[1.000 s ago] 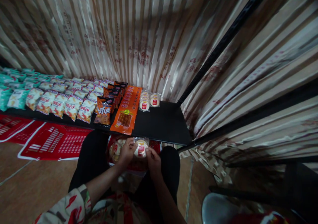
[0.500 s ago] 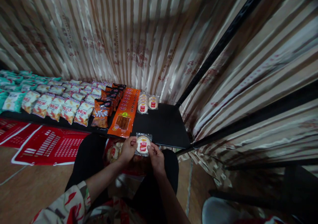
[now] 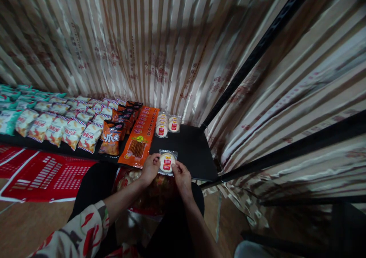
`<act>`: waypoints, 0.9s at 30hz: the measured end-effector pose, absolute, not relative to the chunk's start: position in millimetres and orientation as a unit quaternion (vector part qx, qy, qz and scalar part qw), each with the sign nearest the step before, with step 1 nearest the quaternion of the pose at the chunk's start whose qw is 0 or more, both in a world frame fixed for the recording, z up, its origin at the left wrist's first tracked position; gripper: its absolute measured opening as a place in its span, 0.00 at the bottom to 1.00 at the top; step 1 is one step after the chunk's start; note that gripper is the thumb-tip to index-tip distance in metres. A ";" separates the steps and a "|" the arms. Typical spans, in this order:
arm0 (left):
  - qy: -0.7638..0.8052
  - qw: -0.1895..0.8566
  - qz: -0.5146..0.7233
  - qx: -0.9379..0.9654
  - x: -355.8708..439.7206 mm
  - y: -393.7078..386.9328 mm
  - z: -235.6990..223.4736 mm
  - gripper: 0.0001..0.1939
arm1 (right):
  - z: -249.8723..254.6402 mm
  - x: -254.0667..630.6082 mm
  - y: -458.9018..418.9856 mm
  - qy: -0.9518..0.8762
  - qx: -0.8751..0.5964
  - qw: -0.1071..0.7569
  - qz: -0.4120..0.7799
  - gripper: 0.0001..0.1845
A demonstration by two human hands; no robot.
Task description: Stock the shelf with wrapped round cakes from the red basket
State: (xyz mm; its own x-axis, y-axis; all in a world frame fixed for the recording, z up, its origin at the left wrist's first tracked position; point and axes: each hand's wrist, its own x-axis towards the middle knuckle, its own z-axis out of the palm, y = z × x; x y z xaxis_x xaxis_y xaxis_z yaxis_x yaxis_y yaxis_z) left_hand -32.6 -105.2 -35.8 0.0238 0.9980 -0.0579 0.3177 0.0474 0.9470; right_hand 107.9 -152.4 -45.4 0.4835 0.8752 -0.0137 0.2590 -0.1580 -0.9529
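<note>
1. Head view, and here's the star: a round white cracker packet [image 3: 168, 162], flat and facing up to the camera, sealed in a clear, squarish wrapper with crinkled, shiny edges.
2. Look at that print! A red block with pale characters sits on the lower half of the disc, a small yellow mark just above it.
3. Both hands are on it: the left hand [image 3: 150, 171] pinches the left side of the wrapper, thumb against finger, and the right hand [image 3: 182, 177] pinches the lower right edge.
4. Position: right at the front edge of the black shelf [image 3: 196, 145]; whether it touches the board, I cannot tell.
5. Behind it, near the curtain [image 3: 120, 40], lookalike packets [image 3: 161, 127] overlap in a row, with a shorter group [image 3: 174, 124] just beside on the right.
6. Left of those lies a long orange pouch [image 3: 140, 136], then orange-and-black bags [image 3: 112, 136], then white bags [image 3: 73, 134] with striped edges.
7. Below, between the knees, a dim heap of packets [image 3: 128, 179], details blurred.
</note>
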 end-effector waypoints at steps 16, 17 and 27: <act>0.621 0.396 0.329 0.590 2.4 -61.5 -27.9 0.15 | -50.1 141.2 -99.2 -0.431 -0.725 0.464 0.272 0.18; 0.621 0.398 0.330 0.589 4.7 -59.3 -27.1 0.15 | -50.1 143.6 -96.0 -0.432 -0.727 0.461 0.270 0.18; 0.618 0.386 0.329 0.600 25.3 -39.5 -22.5 0.15 | -43.3 160.9 -68.4 -0.448 -0.753 0.424 0.229 0.15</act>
State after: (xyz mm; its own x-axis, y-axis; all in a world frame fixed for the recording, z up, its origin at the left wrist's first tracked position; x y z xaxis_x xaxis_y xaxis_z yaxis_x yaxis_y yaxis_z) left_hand 25.3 -39.5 -22.5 0.0191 0.9963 -0.0833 0.4887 0.0633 0.8701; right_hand 160.9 -68.4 -43.3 0.4943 0.8685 0.0357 0.4805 -0.2388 -0.8439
